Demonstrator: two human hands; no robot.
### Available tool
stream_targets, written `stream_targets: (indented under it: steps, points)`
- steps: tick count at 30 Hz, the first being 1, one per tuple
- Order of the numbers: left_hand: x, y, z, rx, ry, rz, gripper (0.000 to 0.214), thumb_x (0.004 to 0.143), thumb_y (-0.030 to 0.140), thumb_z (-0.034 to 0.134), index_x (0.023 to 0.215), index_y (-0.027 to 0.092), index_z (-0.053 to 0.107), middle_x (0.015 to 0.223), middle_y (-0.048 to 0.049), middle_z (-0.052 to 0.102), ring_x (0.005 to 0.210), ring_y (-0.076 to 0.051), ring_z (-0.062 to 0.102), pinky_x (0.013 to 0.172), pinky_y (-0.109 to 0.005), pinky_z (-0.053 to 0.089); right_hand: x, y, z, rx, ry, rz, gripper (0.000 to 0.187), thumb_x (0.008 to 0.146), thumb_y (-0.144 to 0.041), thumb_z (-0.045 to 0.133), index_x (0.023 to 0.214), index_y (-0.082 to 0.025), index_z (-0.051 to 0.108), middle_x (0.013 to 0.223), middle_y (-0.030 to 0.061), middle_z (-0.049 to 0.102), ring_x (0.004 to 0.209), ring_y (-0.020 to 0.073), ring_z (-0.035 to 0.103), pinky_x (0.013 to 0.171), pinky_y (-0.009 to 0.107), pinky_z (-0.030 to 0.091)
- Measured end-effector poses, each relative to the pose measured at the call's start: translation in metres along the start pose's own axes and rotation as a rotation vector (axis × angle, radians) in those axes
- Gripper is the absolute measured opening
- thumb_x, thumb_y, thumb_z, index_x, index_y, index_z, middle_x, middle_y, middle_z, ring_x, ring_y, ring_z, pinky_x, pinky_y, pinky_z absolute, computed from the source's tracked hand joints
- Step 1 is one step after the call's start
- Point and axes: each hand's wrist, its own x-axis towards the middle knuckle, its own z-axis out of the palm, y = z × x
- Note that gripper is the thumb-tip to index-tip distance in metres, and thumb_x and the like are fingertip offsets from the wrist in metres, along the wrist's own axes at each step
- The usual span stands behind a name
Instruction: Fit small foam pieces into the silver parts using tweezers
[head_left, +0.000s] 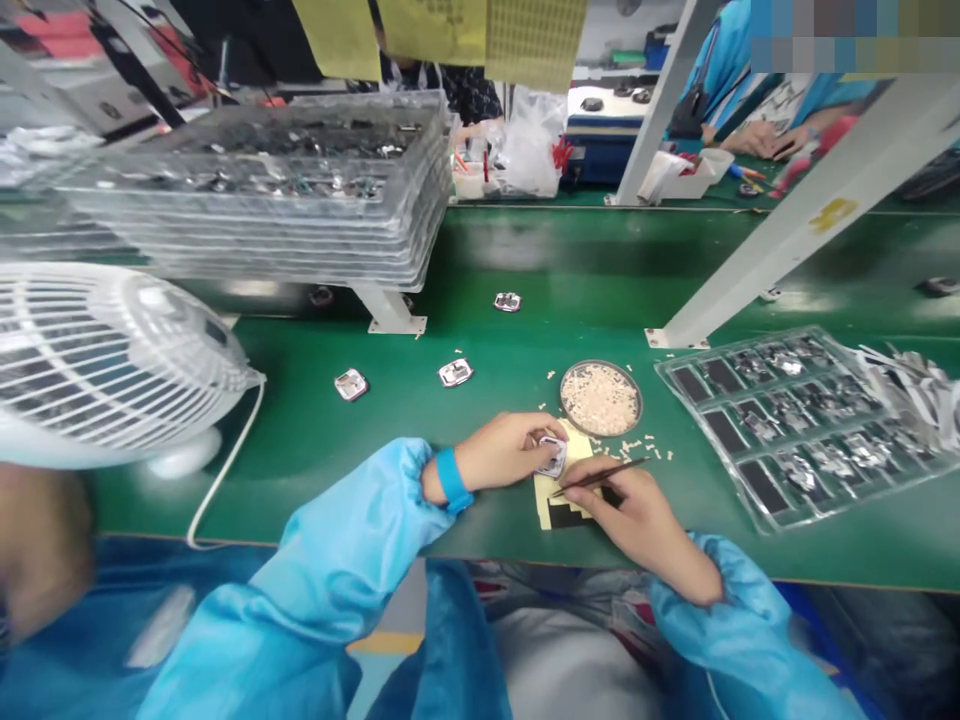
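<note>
From where I stand, the left hand [504, 447] holds a small pale-rimmed part [553, 458] over yellow paper [545, 500] on the green bench [315, 460]; the right hand [634, 510] grips dark tweezers [600, 478], tips near it. Just beyond sits a round dish [640, 400] of tiny pale pieces [600, 398], with others loose around it.

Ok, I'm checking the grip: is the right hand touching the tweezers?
Touching: the head view shows the right hand pinching the tweezers.
</note>
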Motion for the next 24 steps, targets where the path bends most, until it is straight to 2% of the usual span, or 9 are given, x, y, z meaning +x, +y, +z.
stream_targets:
  steps: [2,5,9,11,13,19,24]
  points:
    - [-0.003,0.000,0.001,0.100,0.028,0.032,0.023,0.087,0.021,0.057,0.105,0.021,0.071,0.070,0.0023,0.062,0.057,-0.010,0.050,0.054,-0.021,0.035,-0.001,0.000,0.000,-0.014,-0.004,-0.001,0.012,0.091,-0.031,0.068,0.096,-0.020,0.071,0.093,0.0048,0.073,0.082,0.0179,0.069,0.077,0.029,0.057]
    - [-0.005,0.000,0.001,0.112,0.034,0.043,0.023,0.088,0.022,0.058,0.106,0.022,0.071,0.070,0.0025,0.063,0.056,-0.010,0.051,0.054,-0.021,0.035,-0.002,-0.001,-0.002,0.009,0.011,0.000,0.010,0.090,-0.030,0.068,0.092,-0.020,0.070,0.090,0.0048,0.073,0.080,0.0182,0.069,0.075,0.030,0.058]
    - [-0.004,-0.001,0.002,0.093,0.045,0.027,0.024,0.087,0.021,0.058,0.106,0.022,0.071,0.072,0.0017,0.064,0.057,-0.011,0.053,0.053,-0.021,0.035,0.001,-0.005,-0.005,0.093,0.228,-0.078,0.003,0.091,-0.023,0.067,0.093,-0.022,0.067,0.093,0.0053,0.072,0.088,0.0202,0.070,0.079,0.033,0.059]
    - [-0.004,-0.001,0.002,0.090,0.048,0.013,0.024,0.086,0.021,0.057,0.106,0.022,0.071,0.073,0.0014,0.065,0.057,-0.011,0.053,0.053,-0.022,0.036,0.005,-0.007,-0.008,0.012,0.331,-0.153,0.006,0.089,-0.020,0.068,0.094,-0.022,0.068,0.095,0.0061,0.072,0.092,0.0218,0.069,0.085,0.038,0.058]
    - [-0.004,-0.001,0.002,0.101,0.054,0.009,0.025,0.086,0.021,0.057,0.107,0.022,0.072,0.072,0.0016,0.064,0.057,-0.012,0.054,0.053,-0.022,0.036,0.008,-0.007,-0.009,-0.086,0.375,-0.211,0.010,0.087,-0.016,0.071,0.095,-0.023,0.071,0.095,0.0059,0.073,0.092,0.0224,0.069,0.086,0.039,0.057]
    - [-0.005,-0.001,0.003,0.130,0.062,0.012,0.026,0.086,0.020,0.057,0.106,0.023,0.071,0.067,0.0030,0.061,0.056,-0.011,0.051,0.053,-0.022,0.034,0.010,-0.007,-0.008,-0.156,0.331,-0.254,0.016,0.085,-0.013,0.072,0.097,-0.024,0.072,0.096,0.0040,0.074,0.093,0.0215,0.070,0.085,0.038,0.058]
    - [-0.005,-0.001,0.003,0.125,0.061,0.006,0.026,0.085,0.020,0.057,0.106,0.023,0.071,0.065,0.0033,0.060,0.055,-0.011,0.051,0.053,-0.022,0.034,0.011,-0.006,-0.007,-0.176,0.334,-0.249,0.013,0.087,-0.015,0.071,0.097,-0.024,0.071,0.097,0.0043,0.074,0.093,0.0217,0.070,0.085,0.038,0.059]
